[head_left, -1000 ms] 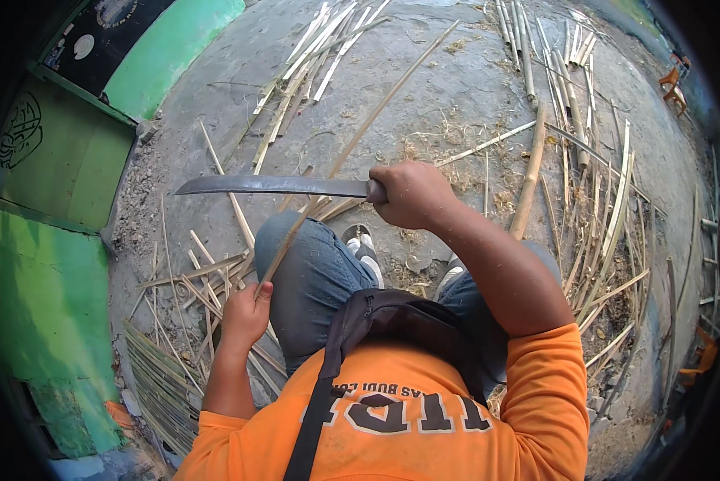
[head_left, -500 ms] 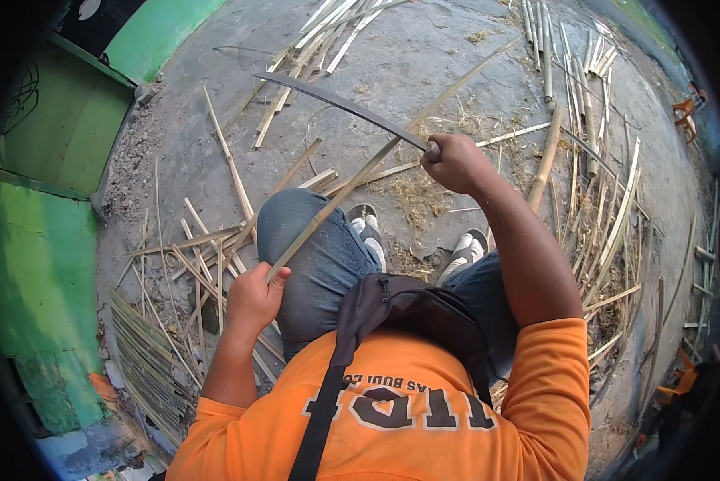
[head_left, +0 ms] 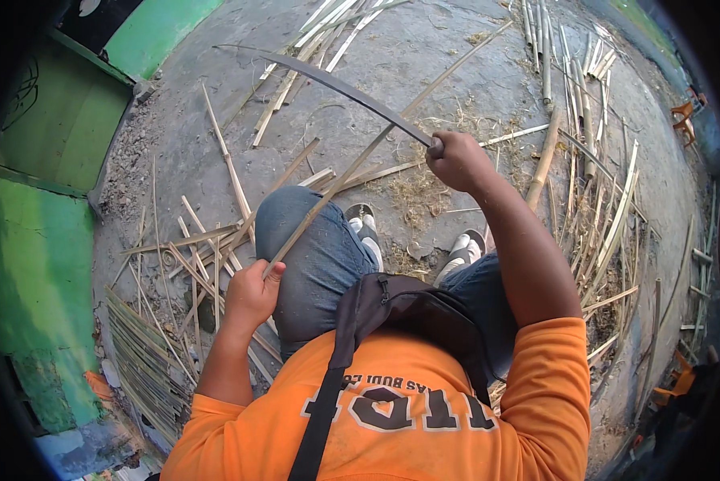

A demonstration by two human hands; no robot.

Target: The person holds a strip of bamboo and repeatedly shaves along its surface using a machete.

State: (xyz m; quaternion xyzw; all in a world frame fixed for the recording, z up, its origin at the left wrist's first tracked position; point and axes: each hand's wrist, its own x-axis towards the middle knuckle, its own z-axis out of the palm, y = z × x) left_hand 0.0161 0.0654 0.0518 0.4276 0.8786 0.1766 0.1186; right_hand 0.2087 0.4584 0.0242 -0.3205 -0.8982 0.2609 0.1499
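Observation:
My right hand (head_left: 460, 163) is closed round the handle of a long machete (head_left: 352, 94), its dark blade pointing up and to the left. The blade crosses a long bamboo strip (head_left: 328, 193) not far from the handle and appears to touch it. My left hand (head_left: 251, 297) grips the near end of this strip, thumb along it, beside my left knee (head_left: 292, 232). From there the strip slants over the knee to the upper right, its narrow side mostly showing.
Split bamboo strips (head_left: 208, 248) lie crossed left of my legs, above a pile of thin slats (head_left: 139, 353). Bamboo poles (head_left: 546, 156) and more strips are on the right. Shavings (head_left: 420, 200) litter the concrete ahead of my feet. A green wall (head_left: 43, 280) stands left.
The machete's tip has swung away from me, and the blade sits slightly nearer its handle on the strip. The strip looks narrower, as if turned. Both hands keep their holds.

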